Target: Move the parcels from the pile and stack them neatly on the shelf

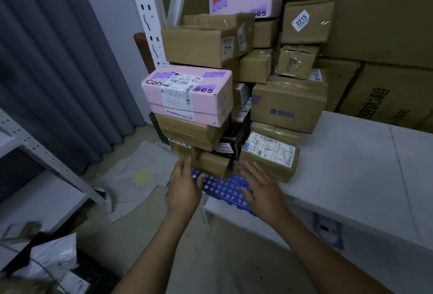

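— What surrounds the person's hands?

— A tall stack of parcels (210,106) stands at the left end of a white shelf (351,165), hard against a white slotted upright (145,12). A grey curtain (58,59) hangs to the left. Large cartons (386,24) fill the space behind the stack on the right. On the floor below lie grey bags (121,176) with a yellow note (143,176) on top. A second white rack (46,160) and some white plastic bags (54,256) sit at lower left.

— What stands in the way?

— The stack itself. A pink box (187,92) rests halfway up over brown boxes, with a black parcel (236,134) wedged beside them. At the very bottom a blue dotted parcel (222,188) juts over the shelf edge, with a small brown box (213,162) lying on it. A labelled brown box (269,157) sits just to the right.

— And the grip of each hand?

— Both are spread, fingers straight, curled round nothing. The left hand (185,183) is at the left end of the blue dotted parcel, its fingertips up near the small brown box. The right hand (260,188) lies palm down over the parcel's right part, fingertips close to the labelled brown box. Both are blurred, so whether they press the parcel or only hover cannot be told.
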